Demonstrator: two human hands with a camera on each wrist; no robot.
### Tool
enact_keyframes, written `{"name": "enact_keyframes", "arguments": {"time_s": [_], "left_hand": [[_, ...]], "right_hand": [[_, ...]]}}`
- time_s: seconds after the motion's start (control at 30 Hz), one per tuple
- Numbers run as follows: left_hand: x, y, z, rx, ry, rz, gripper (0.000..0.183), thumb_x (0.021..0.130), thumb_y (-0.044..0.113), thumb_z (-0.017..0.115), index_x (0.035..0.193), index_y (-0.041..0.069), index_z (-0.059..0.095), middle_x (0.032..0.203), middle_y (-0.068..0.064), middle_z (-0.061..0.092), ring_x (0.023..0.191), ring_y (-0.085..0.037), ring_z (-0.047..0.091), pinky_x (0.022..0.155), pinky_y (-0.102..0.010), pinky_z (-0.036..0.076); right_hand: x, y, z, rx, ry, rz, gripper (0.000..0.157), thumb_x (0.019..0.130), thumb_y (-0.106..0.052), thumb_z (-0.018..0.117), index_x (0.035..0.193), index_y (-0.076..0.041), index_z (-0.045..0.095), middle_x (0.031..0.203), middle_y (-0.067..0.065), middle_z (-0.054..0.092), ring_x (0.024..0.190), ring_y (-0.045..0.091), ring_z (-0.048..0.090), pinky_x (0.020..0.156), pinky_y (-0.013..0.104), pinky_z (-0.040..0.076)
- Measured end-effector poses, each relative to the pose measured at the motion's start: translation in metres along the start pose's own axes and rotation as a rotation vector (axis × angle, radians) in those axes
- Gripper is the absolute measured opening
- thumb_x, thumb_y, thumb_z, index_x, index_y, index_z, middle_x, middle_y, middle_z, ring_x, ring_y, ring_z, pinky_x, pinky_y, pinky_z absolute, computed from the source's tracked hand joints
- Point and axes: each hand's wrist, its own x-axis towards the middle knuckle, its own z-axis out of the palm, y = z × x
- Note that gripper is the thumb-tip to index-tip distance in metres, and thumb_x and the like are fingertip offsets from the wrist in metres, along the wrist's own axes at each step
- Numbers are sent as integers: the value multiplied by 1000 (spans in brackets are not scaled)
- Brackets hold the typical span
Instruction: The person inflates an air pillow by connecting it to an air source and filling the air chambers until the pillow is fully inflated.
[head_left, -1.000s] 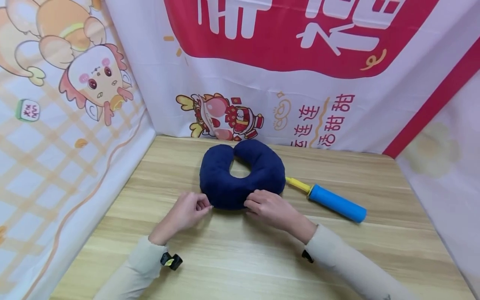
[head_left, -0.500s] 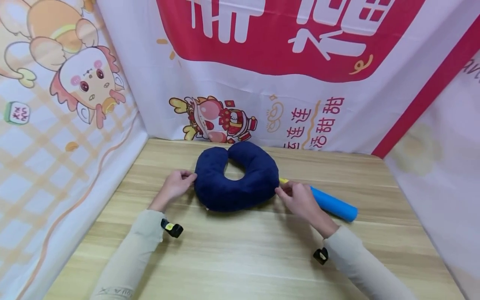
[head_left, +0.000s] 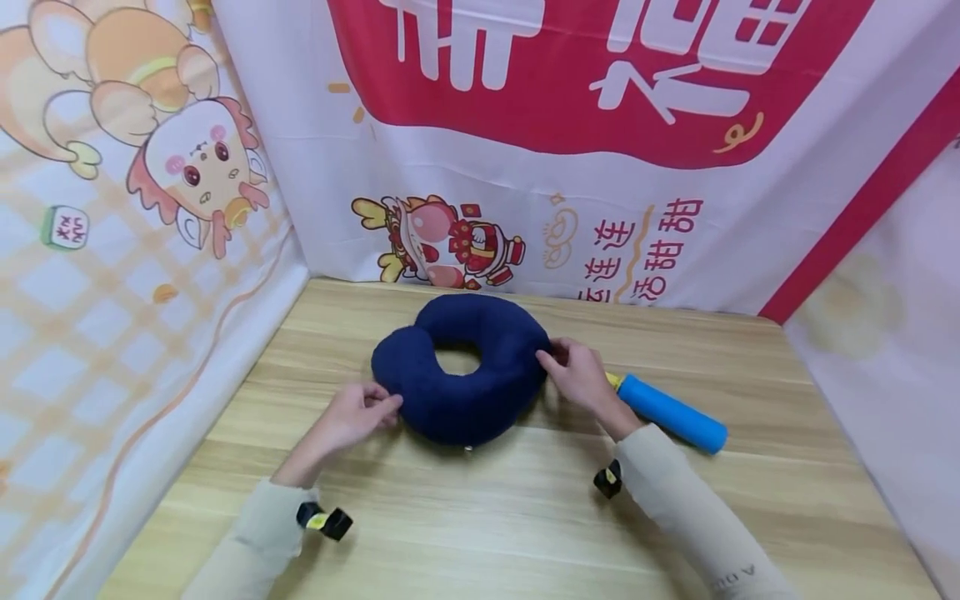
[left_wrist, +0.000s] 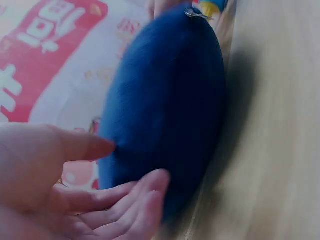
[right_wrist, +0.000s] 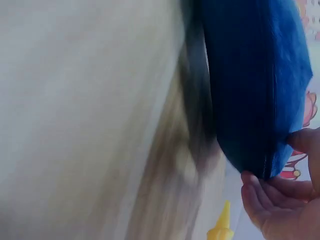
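A navy U-shaped neck pillow [head_left: 450, 408] sits on the table in the head view, its gap toward the upper left. A small zipper pull [head_left: 468, 450] shows at its front edge. My left hand [head_left: 356, 417] holds the pillow's left front side, thumb and fingertips against the cloth in the left wrist view. On the opposite side, my right hand [head_left: 581, 375] pinches the pillow's edge. In the right wrist view its thumb lies on one face of the pillow [right_wrist: 255, 90] and the fingers on the other.
To the right of the right hand lies a blue hand pump [head_left: 675, 414] with a yellow end, partly hidden by that hand. The wooden table [head_left: 465, 533] is bordered by printed cloth at the back [head_left: 300, 167] and on both sides.
The pillow has turned counterclockwise, its gap swinging from the back to the left and the zipper pull toward the front middle. My hands have moved from its front edge to its sides.
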Motion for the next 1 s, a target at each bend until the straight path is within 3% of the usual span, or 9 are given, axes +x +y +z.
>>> {"name": "enact_keyframes", "arguments": {"time_s": [0.07, 0.13, 0.3, 0.37, 0.43, 0.53, 0.67, 0.8, 1.0], "left_hand": [[-11, 0, -2, 11, -37, -10, 31, 106, 21, 63, 108, -9, 69, 95, -19, 78, 88, -27, 77, 80, -38, 64], [-15, -2, -11, 69, -20, -13, 32, 106, 22, 61, 110, -8, 70, 96, -18, 78, 88, -27, 76, 79, -39, 63], [9, -13, -39, 281, 248, -7, 39, 108, 28, 53, 119, -6, 70, 107, -21, 77, 97, -33, 74, 85, -45, 59], [23, -18, -45, 299, 335, -1, 44, 108, 31, 50, 123, -7, 69, 113, -24, 75, 103, -37, 72, 92, -49, 57], [37, -20, -46, 274, 360, 2, 48, 108, 34, 48, 125, -7, 68, 117, -26, 74, 108, -39, 71, 95, -50, 55], [50, -21, -41, 241, 336, 6, 46, 108, 34, 51, 124, -5, 69, 118, -26, 74, 110, -38, 71, 96, -48, 55], [53, -23, -33, 224, 295, 7, 40, 106, 33, 58, 119, -2, 71, 114, -23, 75, 107, -35, 72, 91, -41, 55], [29, -20, -30, 225, 246, -18, 41, 104, 37, 64, 113, -2, 73, 101, -17, 76, 91, -26, 72, 77, -32, 55], [-25, 1, -2, 146, 44, -30, 28, 100, 30, 72, 97, 3, 72, 81, -8, 76, 73, -20, 71, 61, -28, 52]], "right_hand": [[6, 0, 2, -5, -8, -12, 47, 106, -35, 63, 140, -2, 64, 127, 17, 74, 117, 32, 72, 101, 47, 58], [8, -1, 3, -42, -19, -38, 47, 107, -33, 62, 140, 0, 64, 128, 20, 73, 117, 34, 71, 101, 47, 58], [-17, -9, -10, -168, -63, -85, 39, 105, -30, 64, 124, 4, 71, 110, 18, 77, 100, 30, 73, 98, 52, 56], [-34, -16, -13, -162, -122, -94, 31, 104, -28, 66, 114, 0, 76, 99, 10, 78, 90, 21, 72, 93, 49, 58], [-50, -23, -10, -127, -195, -102, 24, 104, -27, 67, 105, -5, 78, 91, 5, 78, 81, 13, 68, 87, 42, 59], [-66, -31, 1, -48, -252, -72, 23, 104, -28, 68, 104, -7, 78, 90, 0, 77, 81, 8, 67, 77, 31, 59], [-65, -34, 8, -2, -227, -6, 26, 104, -32, 68, 100, -7, 75, 84, 1, 74, 76, 10, 65, 69, 27, 54], [-39, -29, 5, -12, -200, 37, 33, 105, -36, 65, 95, -6, 74, 82, 7, 72, 73, 17, 63, 66, 32, 52], [12, -15, 6, -70, -74, -11, 41, 106, -35, 60, 125, 0, 73, 118, 17, 76, 111, 32, 71, 101, 47, 55]]}}
